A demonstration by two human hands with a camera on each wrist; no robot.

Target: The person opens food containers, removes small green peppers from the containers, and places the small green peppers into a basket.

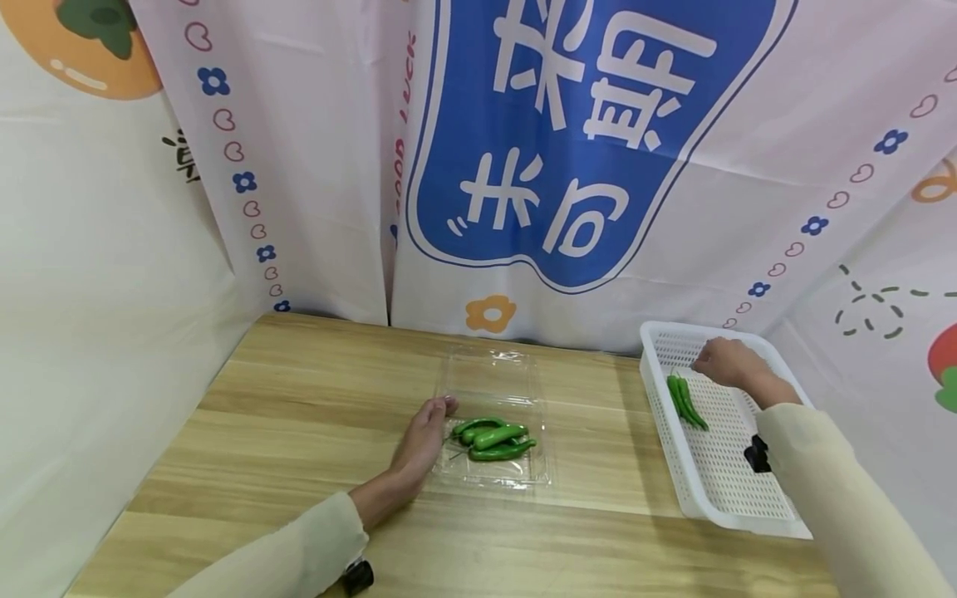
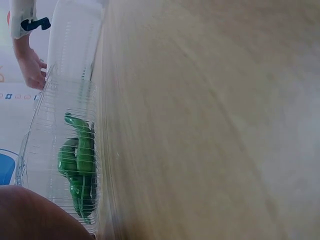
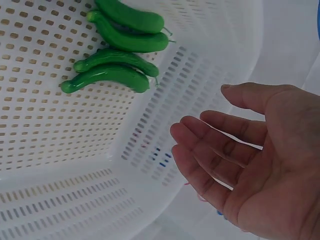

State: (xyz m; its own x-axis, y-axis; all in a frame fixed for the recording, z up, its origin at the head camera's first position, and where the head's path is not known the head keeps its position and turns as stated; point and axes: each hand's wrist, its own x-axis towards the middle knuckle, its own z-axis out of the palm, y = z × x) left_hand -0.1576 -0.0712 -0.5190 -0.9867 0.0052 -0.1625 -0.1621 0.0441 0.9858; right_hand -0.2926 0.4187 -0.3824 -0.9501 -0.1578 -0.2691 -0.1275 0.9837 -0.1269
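Nearest are two pale sleeves (image 1: 299, 540), each with a small black device (image 1: 357, 576) at the cuff. The left hand (image 1: 420, 440) lies at the left side of one clear plastic container (image 1: 523, 475), its thumb side up; whether it clamps the edge or only rests there, I cannot tell. The container lies on the wood-grain table (image 1: 299, 415), opened out, one half behind the other. In its nearer half are at least four green peppers (image 1: 499, 437), overlapping so that the exact count is unsure; they are slender, smooth and shiny, some straight and some bent, with thin stalks. Off to the right and well apart from the container stands one white perforated basket (image 1: 676, 465). Four more peppers (image 3: 107, 74) lie in it side by side near its left wall, gently curved, glossy, rounded at one end, with thin stalks at the other. The right hand (image 3: 270, 165) is over the basket's far part, apart from the peppers and holding nothing, thumb away from the loosely bent fingers. Behind the table hangs a white printed cloth (image 1: 321, 166) bearing one large blue panel (image 1: 576, 158) with four white characters and, below it, one orange flower (image 1: 477, 312).
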